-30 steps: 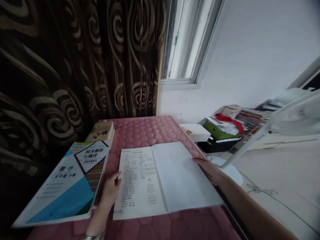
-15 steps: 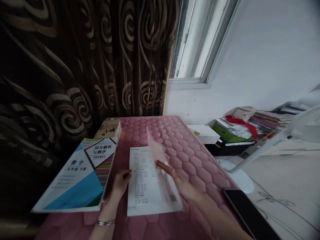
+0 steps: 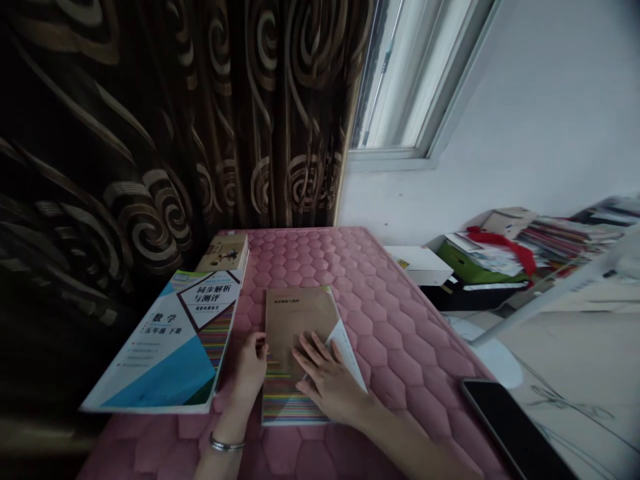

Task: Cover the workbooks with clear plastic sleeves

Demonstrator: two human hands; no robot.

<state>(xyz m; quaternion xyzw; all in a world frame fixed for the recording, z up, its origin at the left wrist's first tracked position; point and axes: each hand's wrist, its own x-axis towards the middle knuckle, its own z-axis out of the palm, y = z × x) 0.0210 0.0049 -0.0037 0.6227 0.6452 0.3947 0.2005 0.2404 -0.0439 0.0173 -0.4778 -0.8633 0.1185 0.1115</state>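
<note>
A thin workbook [image 3: 290, 320] with a brown, white and striped cover lies closed on the pink quilted surface. My right hand [image 3: 330, 383] rests flat on its cover, fingers spread. At the workbook's left edge is my left hand [image 3: 253, 363], its fingers curled in and touching that edge. How firmly they pinch it is hard to see. A bracelet [image 3: 227, 445] circles my left wrist. To the left, a larger white and blue maths book [image 3: 165, 347] lies cover up, partly over a tan book [image 3: 225, 253].
The pink quilted surface [image 3: 395, 327] reaches back to a dark patterned curtain [image 3: 220, 133]. A black phone [image 3: 515, 427] lies at the right edge. Beyond it stand a white lamp [image 3: 530, 313], a white box [image 3: 417, 263] and piles of papers [image 3: 565, 243], with cables [image 3: 565, 403] on the floor.
The printed page that was showing is now covered. My right hand has brought the turning leaf over and lies flat on the brown cover. My left hand stays at the left edge.
</note>
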